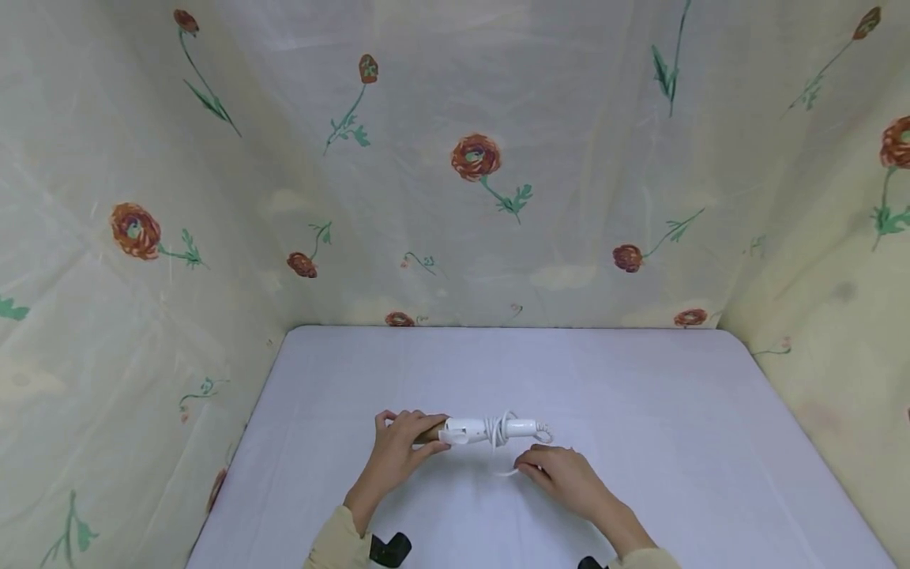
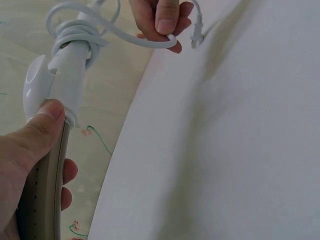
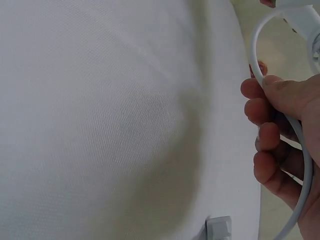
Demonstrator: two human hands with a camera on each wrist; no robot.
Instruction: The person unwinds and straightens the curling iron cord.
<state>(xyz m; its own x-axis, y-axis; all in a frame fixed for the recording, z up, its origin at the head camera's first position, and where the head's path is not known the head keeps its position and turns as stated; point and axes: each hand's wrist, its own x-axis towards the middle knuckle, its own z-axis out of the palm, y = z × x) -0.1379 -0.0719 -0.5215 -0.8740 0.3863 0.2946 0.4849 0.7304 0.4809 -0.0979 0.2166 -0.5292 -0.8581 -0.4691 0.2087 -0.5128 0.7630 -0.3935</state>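
Left hand [image 1: 398,450] grips the curling iron [image 1: 472,431] steady; right hand [image 1: 562,474], at 4 o'clock, pinches its wound cord [image 2: 145,40].

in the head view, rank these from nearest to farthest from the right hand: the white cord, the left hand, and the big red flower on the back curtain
1. White cord: pinched in the right hand.
2. Left hand: to its left, holding the appliance.
3. Red flower: high on the back curtain.
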